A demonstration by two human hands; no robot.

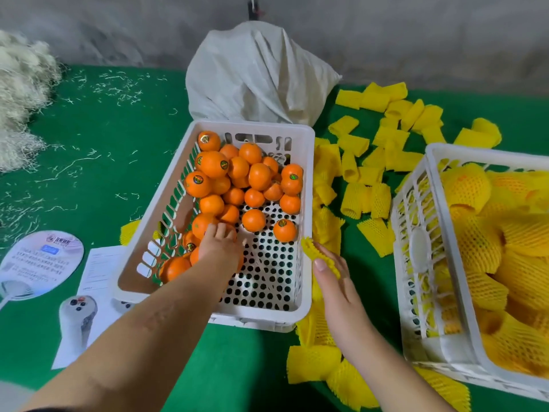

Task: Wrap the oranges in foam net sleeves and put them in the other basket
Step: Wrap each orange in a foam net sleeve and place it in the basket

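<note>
Green cloth covers the table (98, 138), strewn with pale shreds near a heap of fibre (20, 93) at far left. Nearer lie a round fan (41, 263) and a paper sheet (98, 269). Next comes the white basket (306, 173) of bare oranges (258, 175), tilted toward the person, probably so fruit rolls within reach. The left hand (218, 245) reaches in, fingers curled over one orange (203, 224), though whether it has truly gripped is hard to tell. The right hand (335, 283) waits just outside the rim, pinching a yellow sleeve (315, 251), ready for wrapping. Loose sleeves (386, 144) lie between the baskets, close by. At far right, wrapped oranges (475, 239) fill the other basket (416, 221).
</note>
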